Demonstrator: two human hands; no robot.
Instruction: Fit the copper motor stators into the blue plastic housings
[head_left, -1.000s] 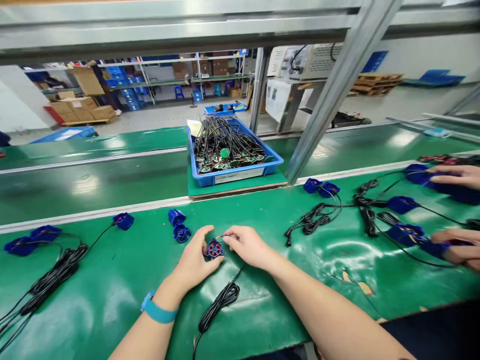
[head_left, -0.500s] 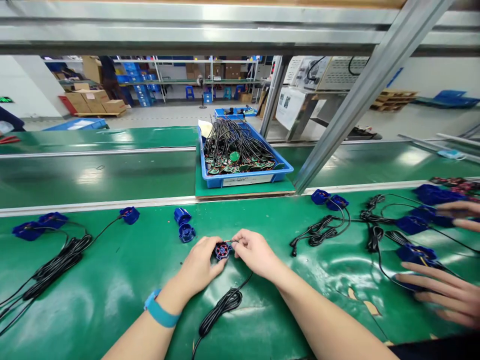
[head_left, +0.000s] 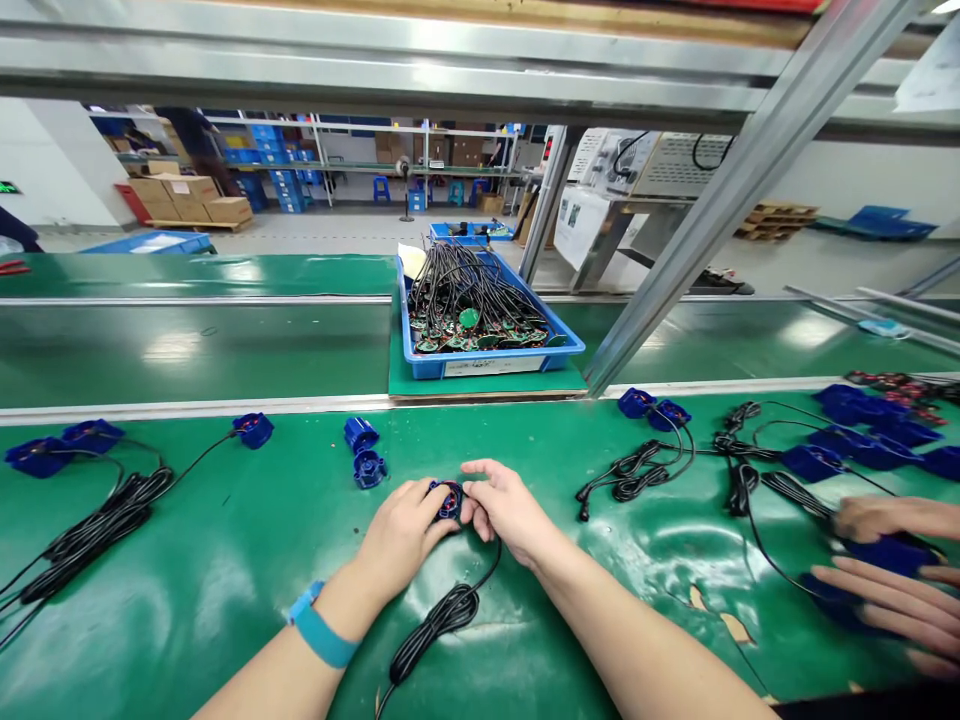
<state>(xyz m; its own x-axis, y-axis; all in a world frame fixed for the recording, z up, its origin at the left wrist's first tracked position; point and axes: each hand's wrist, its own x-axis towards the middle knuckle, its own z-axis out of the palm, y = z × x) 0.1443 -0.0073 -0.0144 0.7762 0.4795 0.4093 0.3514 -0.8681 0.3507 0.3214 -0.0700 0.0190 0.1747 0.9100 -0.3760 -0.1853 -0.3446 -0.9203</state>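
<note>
My left hand (head_left: 405,528) is closed around a small round blue housing (head_left: 452,503) with red and dark parts inside, holding it low over the green bench. At the housing's right side is my right hand (head_left: 504,508), its index finger raised and its other fingers curled around the black cable (head_left: 496,560) where it meets the housing. The fingers hide that joint. From there the cable runs down to a tied black coil (head_left: 435,630) on the bench. Two blue housings (head_left: 365,455) without cables stand just beyond my left hand.
A blue tray (head_left: 491,366) of green circuit boards with black leads stands ahead, beside a slanted metal post (head_left: 697,220). Cabled blue housings lie left (head_left: 94,435) and right (head_left: 652,408). Another person's hands (head_left: 892,590) work over housings at the far right.
My right index finger has lifted away from its pinch, and the right fingers now sit closer around the housing's side. The other person's hands have shifted over their housings.
</note>
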